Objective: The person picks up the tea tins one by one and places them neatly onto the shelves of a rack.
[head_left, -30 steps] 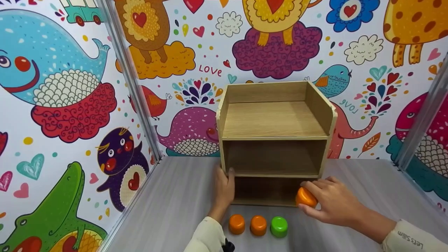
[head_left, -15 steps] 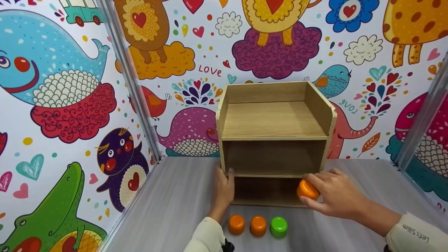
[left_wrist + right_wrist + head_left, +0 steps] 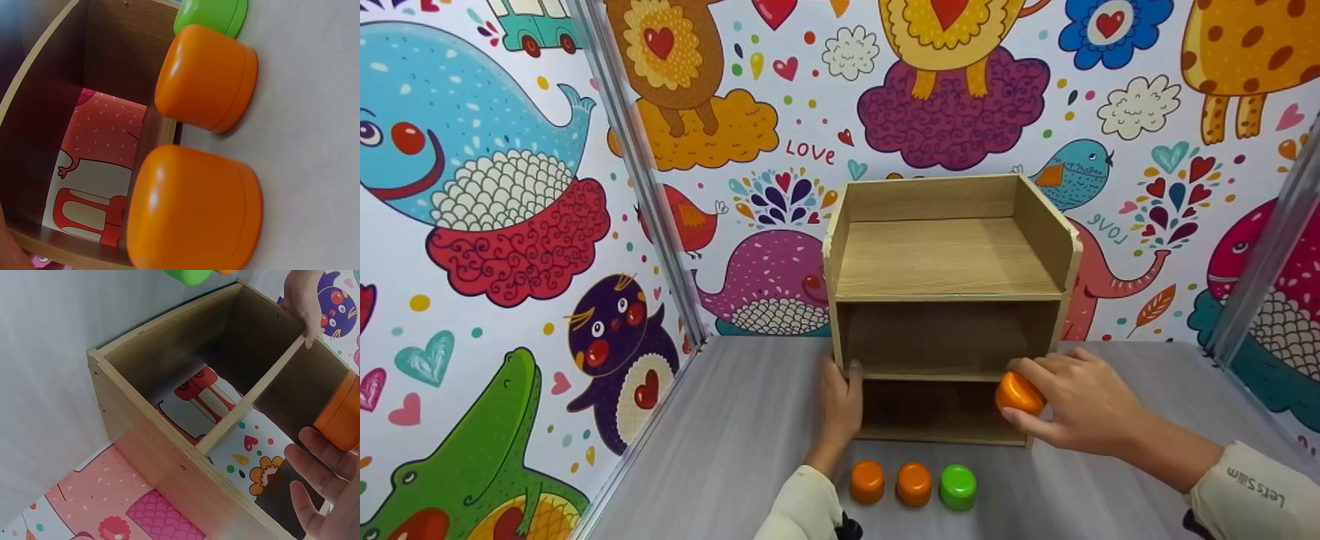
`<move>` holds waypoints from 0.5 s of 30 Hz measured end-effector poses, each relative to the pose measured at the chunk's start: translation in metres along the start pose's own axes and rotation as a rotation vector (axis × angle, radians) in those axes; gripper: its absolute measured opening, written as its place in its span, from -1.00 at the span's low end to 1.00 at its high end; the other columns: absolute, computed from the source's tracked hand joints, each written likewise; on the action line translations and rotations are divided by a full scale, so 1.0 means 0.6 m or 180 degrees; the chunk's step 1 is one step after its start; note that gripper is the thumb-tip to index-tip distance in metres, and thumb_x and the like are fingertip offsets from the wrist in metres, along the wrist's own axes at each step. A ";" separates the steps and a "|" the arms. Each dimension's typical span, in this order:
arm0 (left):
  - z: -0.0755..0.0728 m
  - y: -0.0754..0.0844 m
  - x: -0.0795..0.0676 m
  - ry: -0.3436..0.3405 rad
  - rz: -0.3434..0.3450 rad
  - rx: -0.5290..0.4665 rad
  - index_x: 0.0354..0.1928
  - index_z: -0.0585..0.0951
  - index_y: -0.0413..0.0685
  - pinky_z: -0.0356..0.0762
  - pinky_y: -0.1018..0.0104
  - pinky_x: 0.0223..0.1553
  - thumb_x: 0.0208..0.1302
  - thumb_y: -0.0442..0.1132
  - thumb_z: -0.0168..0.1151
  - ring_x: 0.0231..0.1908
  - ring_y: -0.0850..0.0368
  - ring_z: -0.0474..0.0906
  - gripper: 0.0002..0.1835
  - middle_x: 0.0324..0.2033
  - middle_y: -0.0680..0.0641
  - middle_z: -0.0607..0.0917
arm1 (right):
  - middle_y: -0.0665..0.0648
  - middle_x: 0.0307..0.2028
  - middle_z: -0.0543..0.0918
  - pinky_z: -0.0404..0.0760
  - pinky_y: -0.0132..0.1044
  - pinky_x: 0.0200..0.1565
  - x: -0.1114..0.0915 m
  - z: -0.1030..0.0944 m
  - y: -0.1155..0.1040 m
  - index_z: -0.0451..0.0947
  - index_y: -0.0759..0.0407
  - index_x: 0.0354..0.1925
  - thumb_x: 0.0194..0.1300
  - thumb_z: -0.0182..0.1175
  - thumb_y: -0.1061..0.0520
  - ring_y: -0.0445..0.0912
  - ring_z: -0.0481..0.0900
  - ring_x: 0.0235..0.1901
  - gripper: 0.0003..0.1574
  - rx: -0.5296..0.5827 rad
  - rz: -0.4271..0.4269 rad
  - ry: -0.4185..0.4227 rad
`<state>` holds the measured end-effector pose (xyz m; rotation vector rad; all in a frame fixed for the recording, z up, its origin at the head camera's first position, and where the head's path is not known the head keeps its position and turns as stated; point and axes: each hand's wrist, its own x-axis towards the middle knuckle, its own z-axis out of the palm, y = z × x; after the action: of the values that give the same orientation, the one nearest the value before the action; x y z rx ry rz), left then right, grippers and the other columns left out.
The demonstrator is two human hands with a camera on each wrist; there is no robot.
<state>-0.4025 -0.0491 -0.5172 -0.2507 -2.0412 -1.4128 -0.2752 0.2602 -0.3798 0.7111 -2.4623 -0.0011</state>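
Observation:
A small wooden shelf (image 3: 934,298) with two open compartments below a raised-edged top stands on the table. My left hand (image 3: 838,401) holds its left side panel, the thumb on the front edge. My right hand (image 3: 1084,401) pinches an orange, rounded cup-like plastic piece (image 3: 1020,394), tilted, in front of the shelf's lower right side. That piece (image 3: 340,413) also shows in the right wrist view beside my spread fingers. Two like orange pieces (image 3: 868,481) (image 3: 913,483) and a green one (image 3: 958,487) stand in a row before the shelf.
The grey table (image 3: 720,450) extends on both sides of the shelf. Printed cartoon panels (image 3: 765,90) form walls behind and to the left, joined by a metal corner post (image 3: 641,172). In the left wrist view the nearest orange piece (image 3: 194,208) is close to the shelf's front.
My right hand has lifted slightly, taking the orange piece up along the shelf's right front. My left hand, the shelf and the row of pieces have stayed in place.

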 end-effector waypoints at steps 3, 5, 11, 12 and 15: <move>0.000 -0.001 0.000 0.0006 -0.0003 -0.0005 -0.15 0.30 -0.08 0.23 0.28 -0.32 0.40 -0.09 -0.02 -0.42 0.15 0.25 -0.79 -0.45 0.02 0.29 | -0.18 -0.44 0.59 0.51 -0.02 -0.11 0.004 -0.004 0.000 0.50 -0.15 -0.07 0.03 0.15 -0.48 -0.21 0.54 -0.39 -0.36 0.0035 0.0015 -0.0018; 0.000 -0.001 0.000 0.0018 0.0027 0.0002 -0.14 0.30 -0.09 0.23 0.28 -0.32 0.40 -0.10 -0.01 -0.42 0.15 0.25 -0.78 -0.45 0.01 0.29 | -0.19 -0.44 0.59 0.53 -0.05 -0.13 0.007 -0.007 -0.001 0.49 -0.15 -0.06 0.04 0.14 -0.49 -0.21 0.53 -0.40 -0.36 0.0051 0.0033 -0.0041; 0.000 0.000 0.000 0.0056 0.0131 0.0025 -0.17 0.30 -0.10 0.23 0.31 -0.37 0.39 -0.11 0.00 -0.45 0.18 0.24 -0.79 -0.47 0.01 0.29 | -0.14 -0.41 0.61 0.52 -0.17 -0.27 0.016 -0.015 -0.004 0.49 -0.15 -0.05 0.04 0.13 -0.50 -0.18 0.54 -0.39 -0.34 0.0043 0.0131 -0.0097; 0.001 -0.001 0.000 0.0055 0.0129 0.0023 -0.17 0.30 -0.09 0.23 0.31 -0.38 0.39 -0.11 -0.01 -0.45 0.18 0.24 -0.79 -0.47 0.01 0.29 | -0.14 -0.40 0.61 0.53 -0.18 -0.29 0.017 -0.017 -0.004 0.49 -0.15 -0.05 0.04 0.13 -0.50 -0.17 0.54 -0.39 -0.34 0.0044 0.0150 -0.0106; 0.001 -0.002 0.000 0.0054 0.0104 0.0028 -0.17 0.28 -0.08 0.23 0.32 -0.38 0.39 -0.10 -0.01 -0.45 0.19 0.24 -0.79 -0.47 0.01 0.29 | -0.12 -0.38 0.62 0.51 -0.23 -0.34 0.022 -0.021 -0.004 0.49 -0.15 -0.04 0.05 0.10 -0.52 -0.17 0.53 -0.41 -0.32 0.0037 0.0172 -0.0125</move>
<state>-0.4032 -0.0489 -0.5182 -0.2662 -2.0202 -1.3815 -0.2766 0.2536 -0.3630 0.6550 -2.5203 0.0199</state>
